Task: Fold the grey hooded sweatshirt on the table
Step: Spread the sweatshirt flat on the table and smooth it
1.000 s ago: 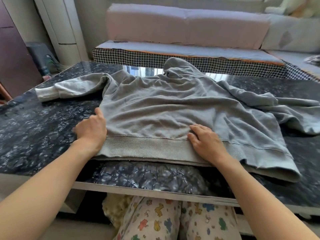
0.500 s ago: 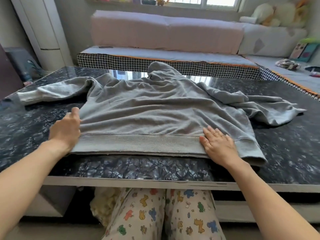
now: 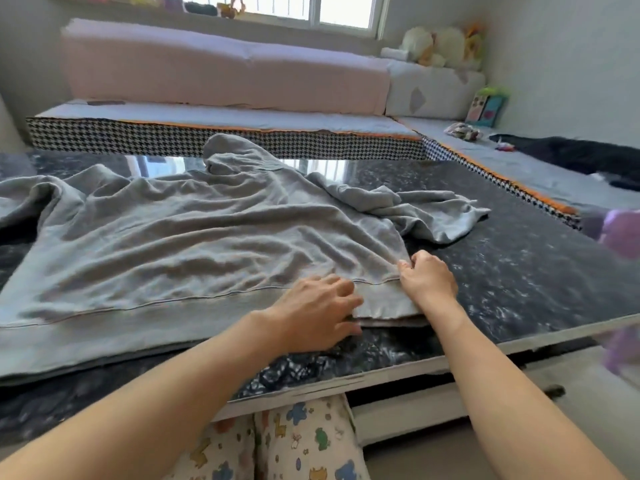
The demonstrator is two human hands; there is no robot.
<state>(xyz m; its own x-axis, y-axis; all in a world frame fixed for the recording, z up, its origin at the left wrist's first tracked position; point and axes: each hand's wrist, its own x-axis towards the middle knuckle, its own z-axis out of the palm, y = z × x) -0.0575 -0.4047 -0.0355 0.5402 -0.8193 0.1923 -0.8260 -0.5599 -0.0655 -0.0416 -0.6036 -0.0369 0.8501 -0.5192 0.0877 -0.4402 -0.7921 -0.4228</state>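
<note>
The grey hooded sweatshirt (image 3: 194, 237) lies spread on the dark marble table (image 3: 519, 265), hood toward the far edge and ribbed hem toward me. Its right sleeve is bunched up at the right of the body. My right hand (image 3: 427, 278) pinches the right side of the sweatshirt just above the hem's corner. My left hand (image 3: 318, 313) rests on the hem right beside it, fingers spread and bent over the band's lower edge. The left sleeve runs out of view at the left.
A bench with a houndstooth edge (image 3: 221, 140) and pink cushions (image 3: 225, 71) runs behind the table and along its right side. Dark cloth (image 3: 581, 157) lies on the right bench. The table's front edge (image 3: 346, 382) is just above my knees.
Both hands have moved right along the hem: the left from the left corner to near the right corner, the right to the right side seam, which it now pinches. My view has swung right.
</note>
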